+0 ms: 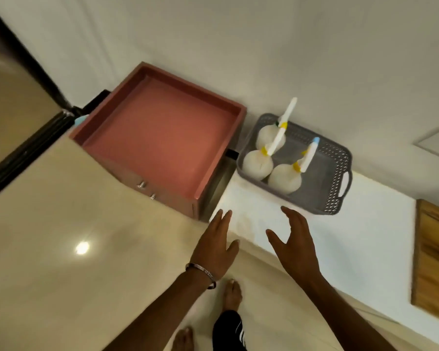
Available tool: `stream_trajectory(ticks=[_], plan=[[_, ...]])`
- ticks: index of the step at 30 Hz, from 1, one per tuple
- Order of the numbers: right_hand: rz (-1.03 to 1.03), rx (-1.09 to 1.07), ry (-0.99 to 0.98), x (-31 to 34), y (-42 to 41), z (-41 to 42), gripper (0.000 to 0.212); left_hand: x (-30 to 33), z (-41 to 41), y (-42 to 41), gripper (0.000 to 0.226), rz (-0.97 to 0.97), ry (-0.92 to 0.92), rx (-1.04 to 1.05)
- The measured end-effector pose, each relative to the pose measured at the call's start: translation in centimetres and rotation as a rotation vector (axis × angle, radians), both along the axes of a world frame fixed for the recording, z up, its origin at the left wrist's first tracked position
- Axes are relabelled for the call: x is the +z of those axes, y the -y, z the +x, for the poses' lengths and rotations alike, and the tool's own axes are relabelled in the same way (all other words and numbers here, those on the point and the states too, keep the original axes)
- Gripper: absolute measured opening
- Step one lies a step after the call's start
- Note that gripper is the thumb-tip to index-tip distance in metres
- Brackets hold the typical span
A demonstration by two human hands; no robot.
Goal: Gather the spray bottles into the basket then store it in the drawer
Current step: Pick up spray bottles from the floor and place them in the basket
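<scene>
Left hand [217, 245]: fingers spread, holding nothing, short of the basket.
Right hand [295, 245]: fingers splayed, holding nothing, just short of the basket's near rim.
Basket [336, 183]: grey, on the white counter [365, 224].
Spray bottles [257, 163]: three, standing inside the basket.
Drawer [162, 143]: pink, pulled open beside the basket.

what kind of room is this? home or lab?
Probably a home, maybe a kitchen or utility corner, though that's a guess. Cues: a white counter against a plain wall, a pulled-out reddish drawer, a glossy tiled floor with bare feet, and a wooden board.
</scene>
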State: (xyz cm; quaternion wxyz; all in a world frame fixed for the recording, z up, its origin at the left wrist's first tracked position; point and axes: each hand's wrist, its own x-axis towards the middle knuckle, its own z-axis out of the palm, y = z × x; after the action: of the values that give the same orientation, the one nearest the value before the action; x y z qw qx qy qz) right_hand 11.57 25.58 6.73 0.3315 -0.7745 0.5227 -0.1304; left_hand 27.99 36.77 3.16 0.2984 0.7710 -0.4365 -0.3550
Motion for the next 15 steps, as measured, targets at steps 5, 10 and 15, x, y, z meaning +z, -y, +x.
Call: stream_trajectory(ticks=[5, 10, 15], plan=[[0.037, 0.258, -0.111, 0.3, -7.6, 0.4, 0.065, -2.4, 0.6, -12.1, 0.069, 0.132, 0.013, 0.166], [0.128, 0.456, -0.192, 0.5, -13.1, 0.3, 0.065, -3.4, -0.4, -23.0, 0.066, 0.209, 0.014, 0.356], [0.114, 0.698, -0.224, -0.2, -20.6, -0.1, 0.065, -4.1, -4.6, -35.7, 0.067, 0.262, -0.026, 0.624]])
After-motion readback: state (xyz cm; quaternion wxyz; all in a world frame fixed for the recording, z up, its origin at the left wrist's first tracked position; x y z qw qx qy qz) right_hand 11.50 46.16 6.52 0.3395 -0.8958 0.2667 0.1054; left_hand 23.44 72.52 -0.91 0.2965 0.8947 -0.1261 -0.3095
